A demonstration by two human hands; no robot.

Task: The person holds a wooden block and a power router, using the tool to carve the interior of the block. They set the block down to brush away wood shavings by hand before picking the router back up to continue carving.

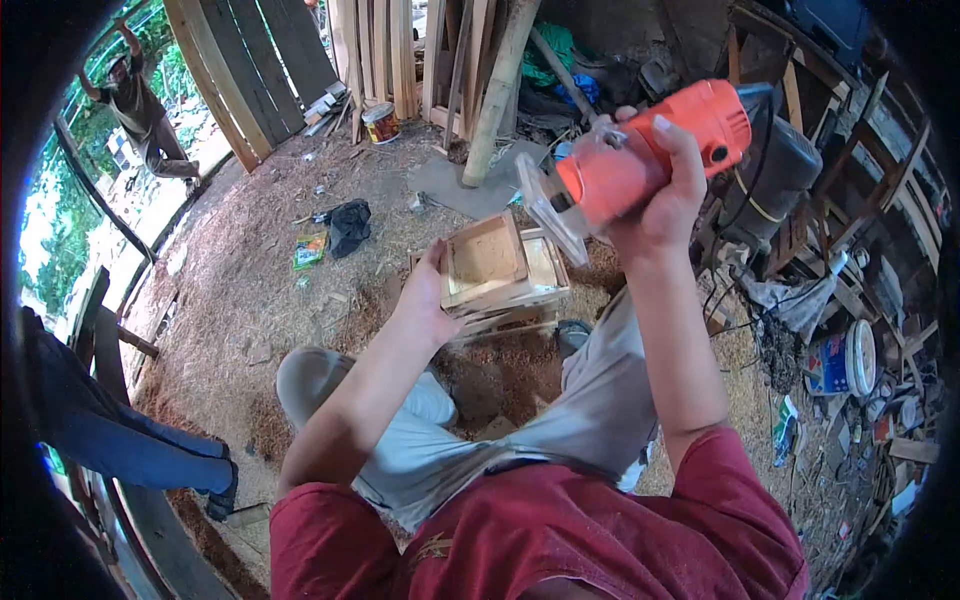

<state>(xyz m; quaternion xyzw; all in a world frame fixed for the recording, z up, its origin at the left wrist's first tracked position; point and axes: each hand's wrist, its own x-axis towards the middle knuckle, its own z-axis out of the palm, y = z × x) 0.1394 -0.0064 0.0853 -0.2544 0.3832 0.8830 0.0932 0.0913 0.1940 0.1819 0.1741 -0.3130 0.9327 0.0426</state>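
Note:
My right hand (662, 205) is wrapped round an orange trim router (640, 150), raised up at the right. Its clear base plate (548, 208) points down and to the left, and a cord leaves its far end. My left hand (428, 300) grips the left side of a small, shallow wooden box (487, 262), tilted with its open side up. Under and behind that box is another light wooden piece (543, 268), partly hidden. The router is above and apart from the box. The fingers of my left hand are partly out of sight behind the box's edge.
Sawdust covers the ground (240, 290). A black plastic bag (348, 228) and a yellow-green packet (310, 250) lie ahead on the left. Boards (375, 60) and a slanted pole (500, 95) stand at the back. Buckets, cords and scrap crowd the right. Another person (140, 110) stands far left.

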